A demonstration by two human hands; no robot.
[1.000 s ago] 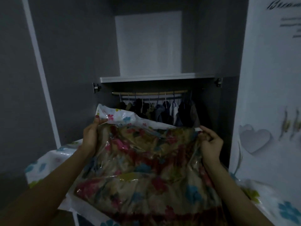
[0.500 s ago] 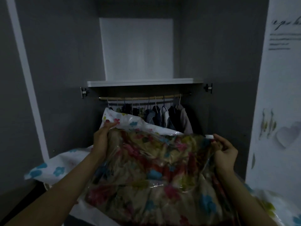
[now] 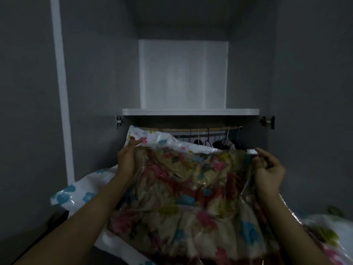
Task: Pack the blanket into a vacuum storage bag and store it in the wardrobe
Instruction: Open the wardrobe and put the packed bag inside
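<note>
Head view: the bag [image 3: 191, 197], with the blanket [image 3: 181, 188] sealed inside, fills the lower centre, raised toward the shelf [image 3: 191, 112] at frame centre. The left hand [image 3: 127, 159] and right hand [image 3: 268, 169] grip its upper corners, probably to lift it level onto the shelf.

Two bare forearms, no sleeves visible; left hand [image 3: 126, 159], right hand [image 3: 270, 172] ungloved, no rings or watch seen.

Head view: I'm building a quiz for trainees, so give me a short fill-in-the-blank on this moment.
1. The floral blanket is sealed inside a clear ____.
2. Both hands, left hand and right hand, hold it in front of an open ____.
3. The clothes hang below the white ____.

Missing: vacuum storage bag; wardrobe; shelf
</note>
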